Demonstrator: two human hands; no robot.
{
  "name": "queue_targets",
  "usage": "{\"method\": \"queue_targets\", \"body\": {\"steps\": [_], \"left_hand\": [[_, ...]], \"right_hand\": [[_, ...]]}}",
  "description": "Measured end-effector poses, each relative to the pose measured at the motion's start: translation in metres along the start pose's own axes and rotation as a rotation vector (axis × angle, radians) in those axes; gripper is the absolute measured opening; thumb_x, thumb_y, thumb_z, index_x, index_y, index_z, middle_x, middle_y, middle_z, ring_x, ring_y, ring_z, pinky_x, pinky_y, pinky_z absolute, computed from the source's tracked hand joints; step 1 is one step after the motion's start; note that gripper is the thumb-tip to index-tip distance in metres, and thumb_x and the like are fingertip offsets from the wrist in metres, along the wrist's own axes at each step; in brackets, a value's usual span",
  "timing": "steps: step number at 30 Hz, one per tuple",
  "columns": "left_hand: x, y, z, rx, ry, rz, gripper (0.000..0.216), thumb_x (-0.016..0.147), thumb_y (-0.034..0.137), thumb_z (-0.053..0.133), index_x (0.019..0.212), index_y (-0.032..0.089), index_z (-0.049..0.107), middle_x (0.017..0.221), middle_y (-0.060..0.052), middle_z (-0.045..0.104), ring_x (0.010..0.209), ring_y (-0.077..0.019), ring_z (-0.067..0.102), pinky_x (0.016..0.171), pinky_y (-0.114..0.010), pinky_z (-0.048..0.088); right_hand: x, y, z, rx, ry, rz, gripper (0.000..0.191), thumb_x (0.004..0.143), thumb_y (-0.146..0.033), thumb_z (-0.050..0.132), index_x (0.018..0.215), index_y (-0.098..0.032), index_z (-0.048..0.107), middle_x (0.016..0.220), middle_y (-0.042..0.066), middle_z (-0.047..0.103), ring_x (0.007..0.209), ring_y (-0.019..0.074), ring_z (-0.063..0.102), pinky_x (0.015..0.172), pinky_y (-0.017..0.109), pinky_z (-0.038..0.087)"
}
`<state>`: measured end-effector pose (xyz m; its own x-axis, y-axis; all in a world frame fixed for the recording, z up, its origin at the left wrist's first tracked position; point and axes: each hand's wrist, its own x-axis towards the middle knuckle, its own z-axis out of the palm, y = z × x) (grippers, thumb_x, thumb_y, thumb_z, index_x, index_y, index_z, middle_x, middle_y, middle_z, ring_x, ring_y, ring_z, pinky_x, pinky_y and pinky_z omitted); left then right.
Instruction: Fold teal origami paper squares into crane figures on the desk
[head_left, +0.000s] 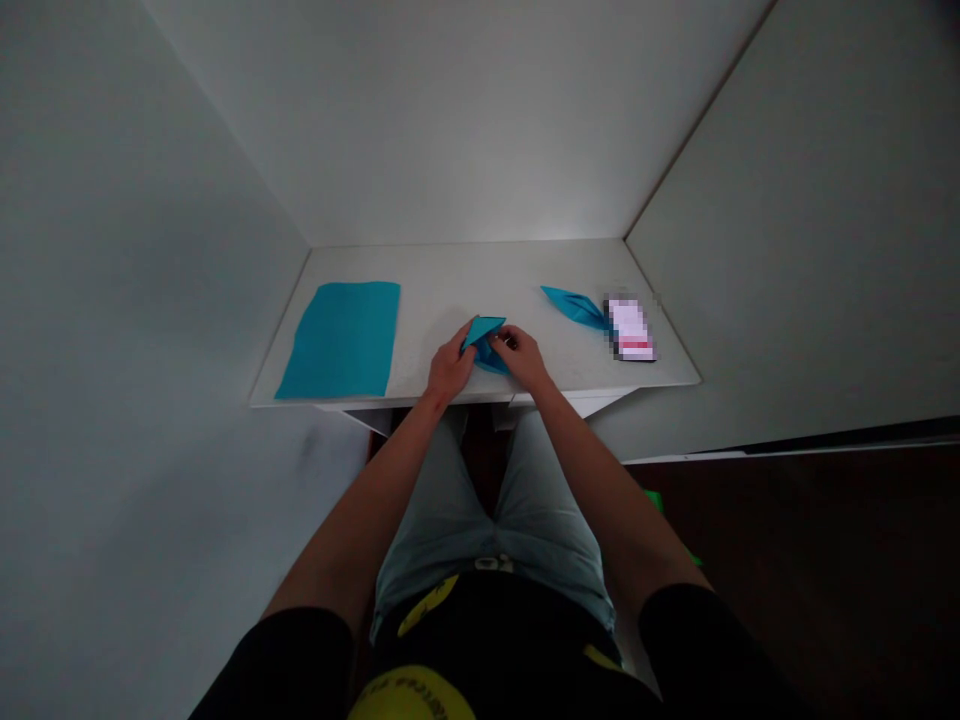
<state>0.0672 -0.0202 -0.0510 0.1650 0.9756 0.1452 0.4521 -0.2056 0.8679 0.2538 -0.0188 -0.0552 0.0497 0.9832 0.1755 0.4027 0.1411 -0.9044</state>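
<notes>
Between my two hands is a piece of folded blue paper (486, 328), with creased flaps and a pointed top edge, held just over the front part of the white table. My left hand (451, 365) grips its left side, fingers closed on the paper. On the right side, my right hand (523, 356) pinches a lower flap, its fingers bent and partly hiding the fold. A second folded blue paper shape (576, 306), long and pointed, lies farther right on the table.
A flat blue sheet (341, 340) lies at the table's left. A phone (631, 328) with a lit, blurred screen rests at the right, against the folded shape's end. Walls border the white table (465, 270) at the back and both sides.
</notes>
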Motion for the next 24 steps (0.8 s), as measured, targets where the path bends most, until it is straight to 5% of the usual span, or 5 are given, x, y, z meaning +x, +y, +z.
{"method": "queue_targets", "body": {"steps": [4,12,18,24], "left_hand": [[-0.001,0.004,0.000,0.041,0.004,0.086,0.059,0.098,0.019,0.055,0.155,0.025,0.067,0.141,-0.008,0.078,0.123,-0.0295,0.074,0.111,-0.044,0.056],[0.003,0.004,0.002,0.123,0.039,0.010,0.028,0.104,0.023,0.049,0.109,0.020,0.076,0.109,-0.009,0.080,0.101,-0.0255,0.071,0.097,-0.037,0.055],[0.004,0.002,0.005,0.176,0.011,0.034,0.023,0.105,0.024,0.051,0.101,0.022,0.074,0.105,-0.009,0.079,0.100,-0.0271,0.071,0.094,-0.038,0.054],[0.002,0.002,0.005,0.193,0.040,0.034,0.024,0.106,0.025,0.051,0.090,0.023,0.070,0.093,-0.008,0.075,0.090,-0.0262,0.070,0.089,-0.038,0.054]], "right_hand": [[0.003,-0.011,0.002,0.032,0.039,-0.026,0.040,0.093,-0.066,0.066,0.089,-0.025,0.066,0.081,0.001,0.067,0.077,0.0200,0.059,0.072,0.033,0.050],[0.003,-0.029,-0.008,-0.048,0.134,-0.147,0.039,0.103,-0.062,0.056,0.094,-0.026,0.067,0.095,0.005,0.074,0.085,0.0221,0.066,0.081,0.038,0.056],[0.003,-0.037,-0.003,-0.083,0.089,-0.141,0.040,0.090,-0.056,0.076,0.114,-0.025,0.068,0.102,0.006,0.077,0.081,0.0219,0.068,0.080,0.040,0.058],[0.017,-0.049,0.001,-0.192,0.135,-0.182,0.026,0.106,-0.051,0.056,0.100,-0.027,0.064,0.097,0.006,0.073,0.087,0.0233,0.068,0.083,0.040,0.057]]}}
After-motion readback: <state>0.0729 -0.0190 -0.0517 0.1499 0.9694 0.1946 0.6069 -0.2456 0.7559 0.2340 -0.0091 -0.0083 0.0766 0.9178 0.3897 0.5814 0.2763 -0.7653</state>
